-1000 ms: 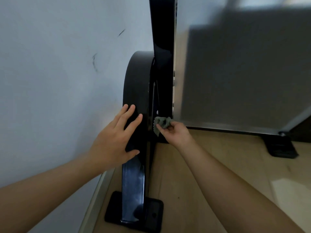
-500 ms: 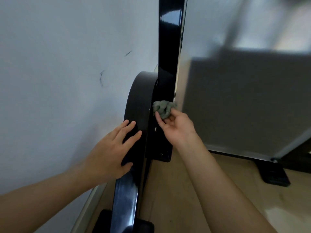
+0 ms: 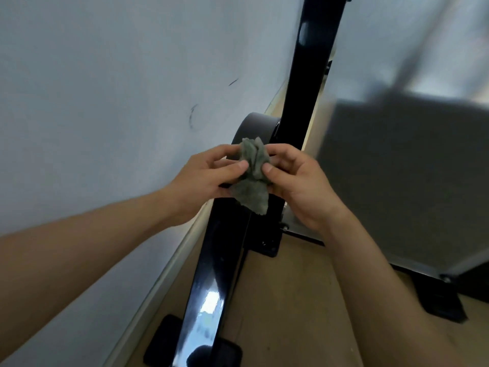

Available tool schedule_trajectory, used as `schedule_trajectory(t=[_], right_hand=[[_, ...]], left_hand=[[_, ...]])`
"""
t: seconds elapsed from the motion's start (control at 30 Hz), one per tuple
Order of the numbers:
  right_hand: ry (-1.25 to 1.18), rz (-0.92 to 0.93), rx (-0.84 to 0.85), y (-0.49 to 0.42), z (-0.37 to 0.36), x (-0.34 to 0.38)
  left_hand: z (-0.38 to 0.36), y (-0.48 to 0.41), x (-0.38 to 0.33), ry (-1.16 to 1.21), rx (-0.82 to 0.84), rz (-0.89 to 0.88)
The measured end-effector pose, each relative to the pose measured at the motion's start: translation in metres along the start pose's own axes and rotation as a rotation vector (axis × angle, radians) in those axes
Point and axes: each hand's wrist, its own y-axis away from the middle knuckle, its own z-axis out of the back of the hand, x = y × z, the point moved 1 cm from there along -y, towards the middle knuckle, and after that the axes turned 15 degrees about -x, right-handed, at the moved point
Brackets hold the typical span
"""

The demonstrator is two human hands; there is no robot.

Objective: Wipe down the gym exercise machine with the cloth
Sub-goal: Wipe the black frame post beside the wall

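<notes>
I see both of my hands off the machine now. A second ago my left hand [image 3: 209, 173] lay flat on the rounded matt black housing [image 3: 255, 125], while my right hand [image 3: 299, 186] pressed the small crumpled grey-green cloth [image 3: 252, 178] to the foot of the glossy black upright post [image 3: 309, 88]. Half a second ago the cloth had climbed a little way up that post. Now the two hands meet in front of the housing with the cloth between them. Each pinches it between thumb and curled fingers, and its loose lower corner hangs free over the sloping glossy black beam [image 3: 211, 274].

The cloth touches no part of the machine that I can make out, so the wiping is paused. I judge this to be a regrip: I am bunching or turning the cloth to offer a fresh face, perhaps handing it across to the left. The post above the housing, the housing itself and the beam running down to the wooden floor [image 3: 291, 300] beside the white wall [image 3: 105, 102] probably still need passes.
</notes>
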Motion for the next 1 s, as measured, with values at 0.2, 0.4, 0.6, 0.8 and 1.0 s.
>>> schedule_trajectory(t=[0.2, 0.4, 0.6, 0.8, 1.0], right_hand=[[0.196, 0.111, -0.194, -0.001, -0.014, -0.016], [0.922, 0.565, -0.239, -0.001, -0.009, -0.044], [0.987, 0.615, -0.162, 0.006, -0.002, -0.077], [0.956, 0.65, -0.174, 0.012, -0.002, -0.089], [0.927, 0.604, -0.125, 0.038, 0.001, -0.114]], left_hand=[[0.012, -0.006, -0.002, 0.0, -0.112, 0.042], [0.031, -0.026, -0.004, -0.247, -0.608, -0.162], [0.026, -0.021, 0.025, -0.165, -0.389, 0.122], [0.037, -0.007, 0.039, -0.15, -0.368, 0.333], [0.049, 0.014, 0.065, -0.271, -0.283, 0.543]])
